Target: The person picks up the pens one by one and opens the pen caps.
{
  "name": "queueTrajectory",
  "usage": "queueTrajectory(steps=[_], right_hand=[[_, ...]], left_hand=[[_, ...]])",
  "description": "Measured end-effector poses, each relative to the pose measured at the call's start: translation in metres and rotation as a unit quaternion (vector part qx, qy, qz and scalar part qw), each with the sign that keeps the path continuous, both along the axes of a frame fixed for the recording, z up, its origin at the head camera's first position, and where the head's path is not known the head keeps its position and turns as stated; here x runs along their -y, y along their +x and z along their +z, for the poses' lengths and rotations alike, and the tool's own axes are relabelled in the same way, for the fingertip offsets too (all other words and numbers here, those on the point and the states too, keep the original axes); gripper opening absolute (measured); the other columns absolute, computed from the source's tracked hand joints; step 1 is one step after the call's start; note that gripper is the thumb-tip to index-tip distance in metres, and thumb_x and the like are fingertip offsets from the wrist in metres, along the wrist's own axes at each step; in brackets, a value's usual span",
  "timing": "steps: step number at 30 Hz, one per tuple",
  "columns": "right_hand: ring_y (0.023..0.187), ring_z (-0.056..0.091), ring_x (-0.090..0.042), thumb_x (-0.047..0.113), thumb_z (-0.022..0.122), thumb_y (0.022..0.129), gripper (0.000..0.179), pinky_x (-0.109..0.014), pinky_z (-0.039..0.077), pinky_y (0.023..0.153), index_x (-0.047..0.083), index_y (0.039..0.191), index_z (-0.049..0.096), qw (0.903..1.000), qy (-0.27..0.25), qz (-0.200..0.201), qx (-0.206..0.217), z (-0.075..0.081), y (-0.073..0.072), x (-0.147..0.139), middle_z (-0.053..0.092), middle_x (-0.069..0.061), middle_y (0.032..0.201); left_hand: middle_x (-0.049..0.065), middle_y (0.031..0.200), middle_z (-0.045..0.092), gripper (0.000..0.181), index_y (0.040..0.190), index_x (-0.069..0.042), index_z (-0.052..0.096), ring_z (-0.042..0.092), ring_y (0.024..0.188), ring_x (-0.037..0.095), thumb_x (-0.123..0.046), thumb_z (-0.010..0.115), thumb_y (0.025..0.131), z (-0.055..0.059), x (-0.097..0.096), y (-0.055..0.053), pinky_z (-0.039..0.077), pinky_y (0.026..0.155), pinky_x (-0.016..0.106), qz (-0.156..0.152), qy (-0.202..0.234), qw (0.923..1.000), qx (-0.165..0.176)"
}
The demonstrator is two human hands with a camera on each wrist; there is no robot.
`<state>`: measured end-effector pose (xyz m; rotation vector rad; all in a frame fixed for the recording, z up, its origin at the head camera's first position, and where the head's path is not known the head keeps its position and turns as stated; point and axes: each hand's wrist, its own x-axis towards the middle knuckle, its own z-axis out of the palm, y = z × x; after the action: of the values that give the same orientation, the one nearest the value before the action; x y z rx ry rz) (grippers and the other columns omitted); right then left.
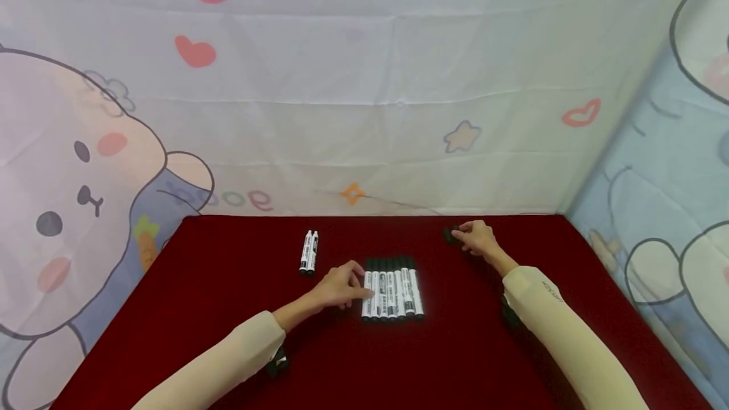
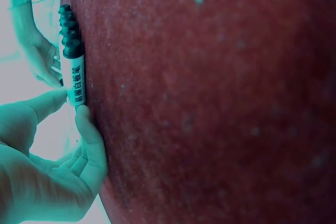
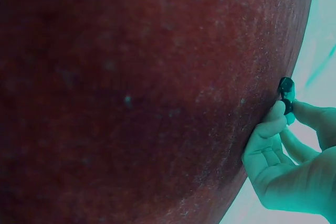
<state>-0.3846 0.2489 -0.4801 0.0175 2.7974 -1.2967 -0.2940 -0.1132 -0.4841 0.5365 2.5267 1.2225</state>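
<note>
Near the middle of the red tabletop (image 1: 433, 369), a row of black-capped white markers (image 1: 391, 296) is lying side by side, caps pointing toward the backdrop (image 1: 342, 62). At its left end, the left hand (image 1: 340, 285) is touching the leftmost marker (image 2: 77, 80), thumb and forefinger standing a little apart; whether they are pinching it or merely resting on it, I cannot tell.

Farther back on the right, the right hand (image 1: 480, 237) is pinching a small black cap (image 3: 287, 106) between thumb and fingertips, just beside another black piece (image 3: 286, 84). Back and to the left of the row, two uncapped markers (image 1: 306, 252) are lying close together, their pale tips pointing away from the person.

Pale sleeves (image 1: 230, 353) are covering both forearms, and a dark device (image 1: 278, 362) is showing under the left cuff. Behind the table, the cloth is displaying red hearts (image 1: 195, 51) and, at left, a large cartoon animal (image 1: 85, 163).
</note>
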Motion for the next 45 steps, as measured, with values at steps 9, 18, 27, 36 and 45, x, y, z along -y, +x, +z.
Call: queueTrajectory(steps=[9,18,27,36,45], right_hand=[[0.062,0.06,-0.005,0.024,0.053,0.106,0.048,-0.019,0.051,0.051,-0.015,0.134,0.056,0.9998,0.015,0.007,0.007,-0.002,-0.003,0.0,0.071,-0.027,0.105],[0.065,0.061,-0.004,0.015,0.054,0.105,0.041,-0.019,0.053,0.054,-0.015,0.132,0.057,0.9998,0.006,0.013,0.011,0.006,0.001,0.002,0.071,-0.027,0.112],[0.068,0.064,-0.006,0.015,0.052,0.105,0.039,-0.021,0.054,0.056,-0.015,0.129,0.06,0.9998,0.001,0.017,0.011,0.005,0.003,0.001,0.072,-0.025,0.108],[0.078,0.071,-0.016,0.015,0.049,0.107,0.04,-0.028,0.059,0.064,-0.015,0.133,0.056,0.9985,-0.004,0.054,0.008,0.015,0.021,-0.003,0.07,-0.028,0.112],[0.074,0.068,-0.014,0.017,0.051,0.108,0.038,-0.029,0.058,0.062,-0.012,0.13,0.059,0.9938,0.013,0.11,-0.005,0.033,0.04,-0.001,0.071,-0.026,0.106]], left_hand=[[0.006,0.084,0.068,0.049,0.125,0.003,0.056,0.058,0.058,0.012,-0.022,0.079,0.089,-0.002,-0.002,0.004,0.052,0.053,0.027,0.013,-0.002,0.9999,0.0],[0.003,0.082,0.07,0.047,0.122,0.002,0.059,0.06,0.055,0.01,-0.021,0.08,0.087,0.007,-0.006,0.005,0.052,0.048,0.025,0.026,-0.056,0.9975,-0.035],[0.003,0.08,0.073,0.042,0.117,-0.001,0.065,0.06,0.05,0.009,-0.019,0.083,0.084,0.005,-0.002,0.007,0.047,0.044,0.023,0.04,-0.095,0.9929,-0.06],[0.005,0.084,0.071,0.035,0.115,-0.001,0.067,0.06,0.056,0.011,-0.015,0.079,0.085,0.009,0.011,0.009,0.052,0.048,0.023,0.056,-0.056,0.9965,-0.025],[0.011,0.085,0.07,0.04,0.121,0.008,0.061,0.06,0.067,0.01,-0.01,0.074,0.088,0.023,0.035,0.007,0.048,0.059,0.021,0.029,0.0,0.9988,-0.039]])
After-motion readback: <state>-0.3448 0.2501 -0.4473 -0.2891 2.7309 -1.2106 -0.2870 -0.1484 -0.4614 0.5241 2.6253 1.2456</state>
